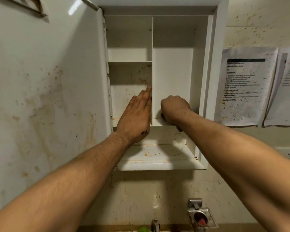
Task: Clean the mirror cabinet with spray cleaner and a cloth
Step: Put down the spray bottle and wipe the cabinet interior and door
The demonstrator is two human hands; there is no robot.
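1. The mirror cabinet [212, 67] hangs on the stained wall above the tap [155, 224]. Its door [40, 84] is swung open to the left, and its inner face is smeared with brown marks.
2. The left hand [136, 118] lies flat, fingers straight and pressed together. Its fingertips [148, 88] touch the upright divider [152, 47], in the lower left compartment under the short shelf [130, 61].
3. The right hand [174, 108] sits low in the tall right compartment, at its floor. Its fingers are curled under with the knuckles facing the camera; I cannot tell what they hold.
4. The bottom ledge [157, 159] is spotted with rust-coloured stains.
5. Two spattered printed sheets [246, 86] are stuck to the wall right of the cabinet.
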